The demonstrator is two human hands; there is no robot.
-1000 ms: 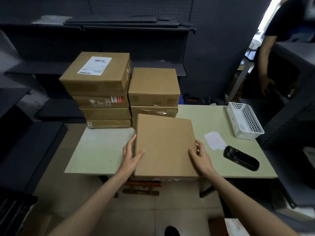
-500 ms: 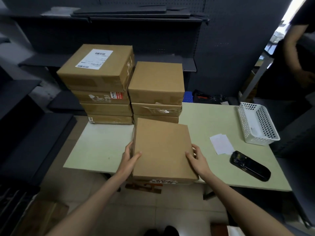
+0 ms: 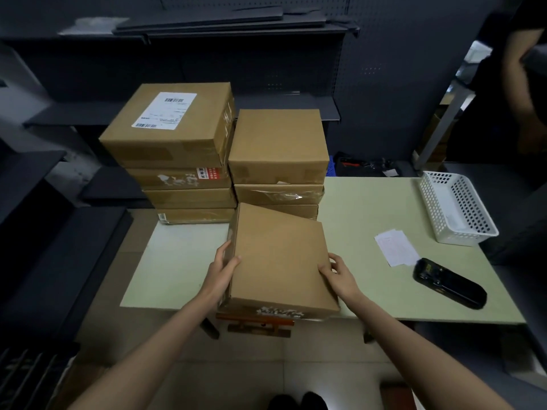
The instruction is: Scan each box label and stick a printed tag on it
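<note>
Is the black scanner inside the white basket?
No, the black scanner lies on the green table beside the paper slips, outside the white basket.

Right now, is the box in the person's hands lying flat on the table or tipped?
Tipped. The box sits skewed, its edges off-square to the table, gripped by left hand and right hand.

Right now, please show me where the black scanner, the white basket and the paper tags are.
black scanner [image 3: 449, 284], head view, middle of its body.
white basket [image 3: 432, 210], head view, its left wall.
paper tags [image 3: 396, 247], head view, middle of the sheets.
</note>
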